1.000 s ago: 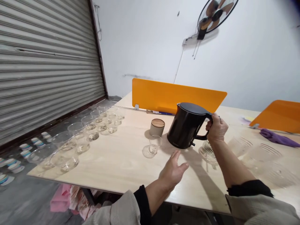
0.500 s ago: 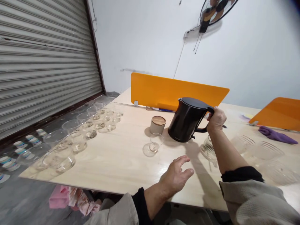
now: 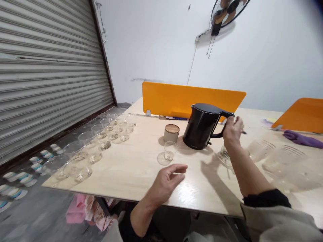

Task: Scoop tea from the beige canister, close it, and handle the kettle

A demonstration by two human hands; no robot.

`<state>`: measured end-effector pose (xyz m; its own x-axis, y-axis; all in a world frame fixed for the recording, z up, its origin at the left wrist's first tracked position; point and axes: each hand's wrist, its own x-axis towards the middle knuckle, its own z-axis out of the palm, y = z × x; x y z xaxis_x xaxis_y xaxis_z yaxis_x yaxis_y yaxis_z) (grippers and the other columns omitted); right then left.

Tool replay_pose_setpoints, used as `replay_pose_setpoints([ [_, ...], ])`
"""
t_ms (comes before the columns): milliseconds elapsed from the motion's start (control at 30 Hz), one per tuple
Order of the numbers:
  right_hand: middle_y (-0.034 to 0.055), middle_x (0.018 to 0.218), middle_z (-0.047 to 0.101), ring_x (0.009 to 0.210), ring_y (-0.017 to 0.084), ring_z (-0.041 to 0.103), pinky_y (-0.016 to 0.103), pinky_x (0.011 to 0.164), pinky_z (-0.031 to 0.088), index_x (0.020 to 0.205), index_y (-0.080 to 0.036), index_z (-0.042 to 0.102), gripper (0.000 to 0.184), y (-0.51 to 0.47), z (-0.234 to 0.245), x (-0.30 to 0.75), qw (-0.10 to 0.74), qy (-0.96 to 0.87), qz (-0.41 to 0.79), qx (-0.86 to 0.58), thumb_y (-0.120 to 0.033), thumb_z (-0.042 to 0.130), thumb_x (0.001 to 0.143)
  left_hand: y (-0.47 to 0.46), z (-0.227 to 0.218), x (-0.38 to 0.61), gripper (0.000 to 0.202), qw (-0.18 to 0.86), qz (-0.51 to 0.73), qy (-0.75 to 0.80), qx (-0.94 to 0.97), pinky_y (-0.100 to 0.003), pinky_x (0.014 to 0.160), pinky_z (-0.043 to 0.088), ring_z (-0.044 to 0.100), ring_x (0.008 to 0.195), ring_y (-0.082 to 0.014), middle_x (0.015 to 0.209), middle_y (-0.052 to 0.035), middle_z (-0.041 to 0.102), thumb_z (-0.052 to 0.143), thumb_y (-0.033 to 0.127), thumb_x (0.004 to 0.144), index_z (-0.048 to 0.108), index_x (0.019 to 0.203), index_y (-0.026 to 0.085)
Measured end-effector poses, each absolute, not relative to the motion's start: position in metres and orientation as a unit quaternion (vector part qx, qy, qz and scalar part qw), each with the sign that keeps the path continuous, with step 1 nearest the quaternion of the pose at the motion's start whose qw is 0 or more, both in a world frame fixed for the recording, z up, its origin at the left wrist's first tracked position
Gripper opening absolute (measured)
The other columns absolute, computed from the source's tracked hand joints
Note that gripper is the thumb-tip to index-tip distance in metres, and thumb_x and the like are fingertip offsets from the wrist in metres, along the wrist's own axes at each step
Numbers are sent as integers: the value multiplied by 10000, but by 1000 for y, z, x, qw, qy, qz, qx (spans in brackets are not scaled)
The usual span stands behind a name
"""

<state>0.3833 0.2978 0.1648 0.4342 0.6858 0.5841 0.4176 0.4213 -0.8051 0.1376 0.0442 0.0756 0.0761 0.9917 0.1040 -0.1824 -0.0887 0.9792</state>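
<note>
A black electric kettle stands upright on the pale wooden table, in front of an orange divider. My right hand is curled round the kettle's handle from the right. My left hand hovers low over the table near its front edge, fingers loosely apart and holding nothing. Just beyond it a small clear glass cup sits on a glass saucer. A beige canister with a wooden lid stands left of the kettle. A ribbed glass piece lies under my right wrist.
Several glass bowls stand in rows along the table's left side. Clear glass vessels crowd the right, with a purple cloth and a second orange divider behind. Small cups sit on the floor by the roller shutter.
The kettle has come down from a tilt and now rests upright on the table. My left hand has drawn back to the left, toward the front edge, with its fingers curling.
</note>
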Motion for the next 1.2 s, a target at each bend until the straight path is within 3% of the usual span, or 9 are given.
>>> replay_pose_setpoints([
  [33, 157, 1544, 460, 1471, 318, 349, 595, 1246, 212, 1412, -231, 503, 512, 279, 156, 379, 666, -522, 81, -527, -521, 514, 989, 43, 76, 125, 418, 517, 559, 434, 482, -463, 1055, 539, 684, 1189, -304, 1242, -108, 758, 728, 479, 889, 756, 1229, 238],
  [100, 160, 1560, 467, 1429, 306, 436, 564, 1216, 312, 1489, -220, 483, 560, 241, 131, 366, 667, -557, 29, -495, -509, 488, 1010, 45, 73, 102, 406, 452, 597, 493, 443, -473, 1070, 530, 673, 1213, -305, 1260, -110, 751, 712, 485, 898, 746, 1218, 238],
  [200, 154, 1461, 588, 1357, 320, 543, 559, 1161, 407, 1428, -212, 575, 557, 195, 88, 342, 619, -616, 142, -465, -557, 504, 997, 59, 61, 79, 514, 367, 633, 551, 402, -503, 1132, 478, 598, 1344, -326, 1421, -156, 665, 722, 481, 886, 673, 1315, 202],
  [333, 152, 1414, 651, 1291, 357, 619, 550, 1097, 495, 1355, -268, 655, 553, 182, 47, 314, 455, -682, 352, -452, -579, 660, 898, 80, 45, 77, 705, 392, 600, 565, 408, -546, 1163, 431, 437, 1504, -368, 1643, -188, 435, 738, 474, 888, 520, 1511, 227],
  [500, 142, 1469, 628, 1370, 380, 569, 589, 1154, 431, 1415, -262, 627, 662, 199, 38, 289, 379, -747, 372, -400, -486, 757, 805, 93, 40, 89, 869, 432, 565, 550, 438, -554, 1191, 391, 365, 1544, -392, 1714, -191, 291, 754, 398, 862, 365, 1621, 232],
  [700, 101, 1368, 683, 1344, 367, 588, 563, 1156, 433, 1356, -288, 660, 568, 203, 32, 269, 377, -755, 413, -343, -383, 748, 803, 94, 37, 90, 743, 388, 555, 544, 496, -508, 1231, 343, 403, 1521, -328, 1651, -143, 433, 721, 299, 848, 488, 1552, 245],
  [1000, 101, 1218, 716, 1178, 328, 672, 526, 1070, 500, 1247, -247, 701, 459, 183, 32, 272, 394, -740, 439, -322, -444, 742, 835, 79, 24, 88, 609, 350, 537, 551, 535, -486, 1207, 394, 507, 1440, -325, 1569, -101, 547, 664, 344, 909, 556, 1505, 276],
  [1200, 112, 1183, 725, 1150, 355, 670, 540, 1049, 501, 1199, -262, 738, 388, 166, 40, 280, 388, -757, 400, -342, -411, 733, 841, 70, 20, 88, 604, 249, 505, 551, 617, -465, 1260, 335, 493, 1453, -299, 1529, -131, 581, 599, 301, 930, 539, 1519, 175],
])
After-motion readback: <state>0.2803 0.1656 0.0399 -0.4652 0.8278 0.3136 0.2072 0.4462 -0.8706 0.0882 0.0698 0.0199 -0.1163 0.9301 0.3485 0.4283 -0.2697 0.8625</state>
